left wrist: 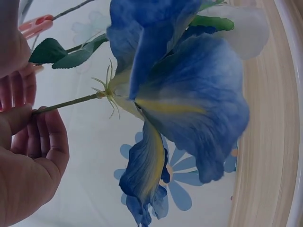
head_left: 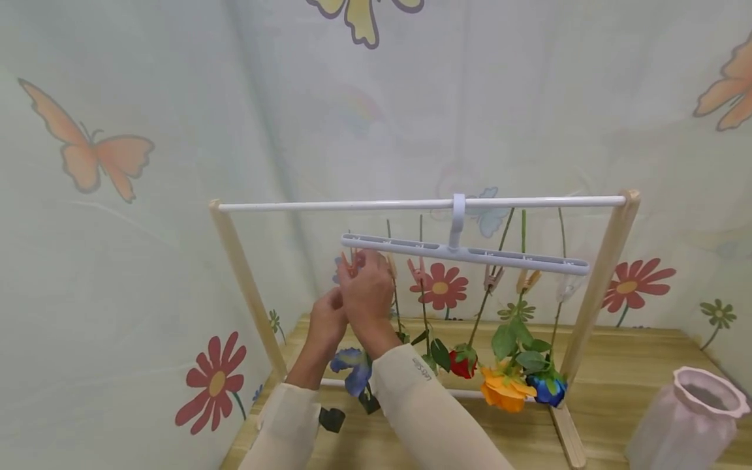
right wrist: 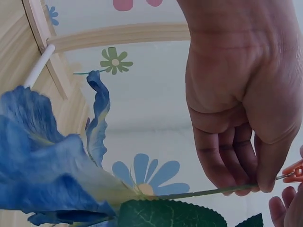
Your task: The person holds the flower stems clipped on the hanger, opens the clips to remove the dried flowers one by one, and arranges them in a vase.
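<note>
My left hand (head_left: 327,320) pinches the green stem (left wrist: 71,102) of a blue iris-like artificial flower (left wrist: 189,90) between thumb and fingers. The bloom hangs downward below that hand. Just above, my right hand (head_left: 369,287) grips an orange clothespin (head_left: 350,264) under the left end of a light grey hanger bar (head_left: 405,247). In the right wrist view, the stem's end meets this clothespin (right wrist: 296,172), with fingertips of my right hand (right wrist: 284,208) at the edge. Part of the clothespin is hidden by the right hand.
The hanger hooks over a white rail (head_left: 329,205) on a wooden stand. More clothespins hold other flowers upside down, among them a red rose (head_left: 463,362), an orange flower (head_left: 506,388) and a blue rose (head_left: 546,388). A pale pink vase (head_left: 684,424) stands at the right.
</note>
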`<state>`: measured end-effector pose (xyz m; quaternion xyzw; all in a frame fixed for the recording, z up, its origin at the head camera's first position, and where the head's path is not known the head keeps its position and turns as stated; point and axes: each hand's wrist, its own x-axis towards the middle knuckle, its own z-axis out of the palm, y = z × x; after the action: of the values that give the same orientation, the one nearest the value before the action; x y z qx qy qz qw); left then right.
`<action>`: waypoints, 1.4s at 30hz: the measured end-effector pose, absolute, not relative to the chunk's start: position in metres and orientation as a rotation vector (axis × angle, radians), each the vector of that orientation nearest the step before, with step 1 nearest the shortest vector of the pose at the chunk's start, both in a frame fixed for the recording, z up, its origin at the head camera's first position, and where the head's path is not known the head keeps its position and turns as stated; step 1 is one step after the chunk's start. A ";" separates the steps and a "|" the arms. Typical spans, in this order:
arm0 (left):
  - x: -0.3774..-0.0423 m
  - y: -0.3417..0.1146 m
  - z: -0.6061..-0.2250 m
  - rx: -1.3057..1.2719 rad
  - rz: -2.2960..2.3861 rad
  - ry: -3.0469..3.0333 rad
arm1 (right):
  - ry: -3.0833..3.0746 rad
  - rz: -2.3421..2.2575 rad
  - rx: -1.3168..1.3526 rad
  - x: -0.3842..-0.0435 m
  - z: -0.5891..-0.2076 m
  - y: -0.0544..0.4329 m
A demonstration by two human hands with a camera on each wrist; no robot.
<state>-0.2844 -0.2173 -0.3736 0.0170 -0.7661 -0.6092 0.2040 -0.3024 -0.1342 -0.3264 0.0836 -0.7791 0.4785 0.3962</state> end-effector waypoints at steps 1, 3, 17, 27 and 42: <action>-0.284 -0.216 -0.373 0.042 -1.697 -2.139 | -1.961 1.218 0.201 -0.303 -0.327 -0.134; -0.285 -0.214 -0.372 0.034 -1.694 -2.147 | -1.940 1.230 0.186 -0.304 -0.327 -0.134; -0.283 -0.214 -0.375 0.066 -1.702 -2.163 | -1.895 1.240 0.222 -0.300 -0.329 -0.132; -0.285 -0.214 -0.378 0.031 -1.701 -2.132 | -1.878 1.240 0.206 -0.302 -0.333 -0.133; -0.282 -0.220 -0.380 0.141 -1.743 -2.105 | -1.951 1.183 0.211 -0.299 -0.331 -0.131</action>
<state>-0.2819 -0.2197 -0.3802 0.0506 -0.7534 -0.6240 0.2012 -0.2991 -0.1311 -0.3305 0.0840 -0.7757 0.4703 0.4123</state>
